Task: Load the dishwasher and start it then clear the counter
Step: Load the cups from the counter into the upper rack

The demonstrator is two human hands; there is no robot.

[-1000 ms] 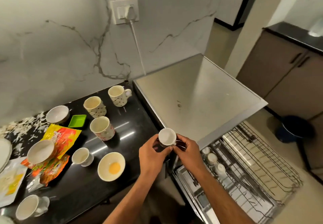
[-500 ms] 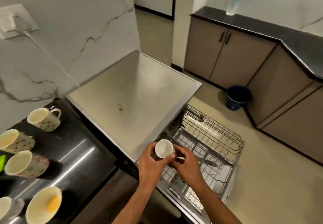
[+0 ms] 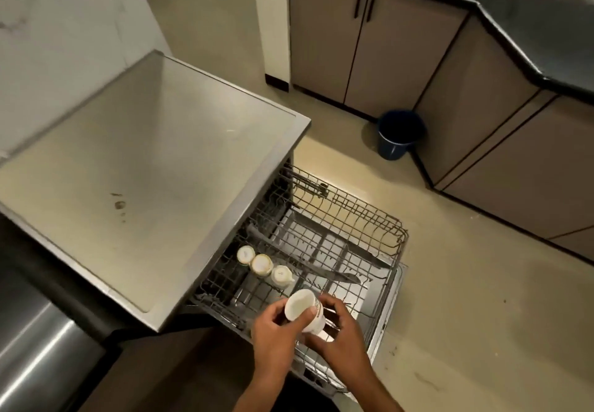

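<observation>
Over the pulled-out wire rack (image 3: pixel 337 244) of the dishwasher, in the single head view, you are holding one white cup (image 3: pixel 303 313) with both hands. Your left hand (image 3: pixel 276 331) is gripping it from the left, fingers curled round its rim and side, and your right hand (image 3: pixel 337 331) is wrapping its fingers round the cup's right side and base. The two hands are sitting close together, both clamped on that one cup, which is tilting so that its mouth is facing up and to the left. It is hanging just above the near part of the rack, not touching the wires as far as can be seen.

Inside the rack, three small pale cups (image 3: pixel 262 263) are standing upside down in a row along its left side, one just beside the next. That is making four cups in all: three loaded, one in your hands. The rest of the rack is showing bare wire and the open dishwasher door (image 3: pixel 387 312) below it.

To the left, the steel surface (image 3: pixel 144 170) over the machine is lying flat, with a small dark smudge on it. On the floor (image 3: pixel 466 315) beyond the rack, one dark blue bucket (image 3: pixel 398 133) is standing near the brown cabinets (image 3: pixel 369 41), whose two nearest doors are each carrying one dark handle.
</observation>
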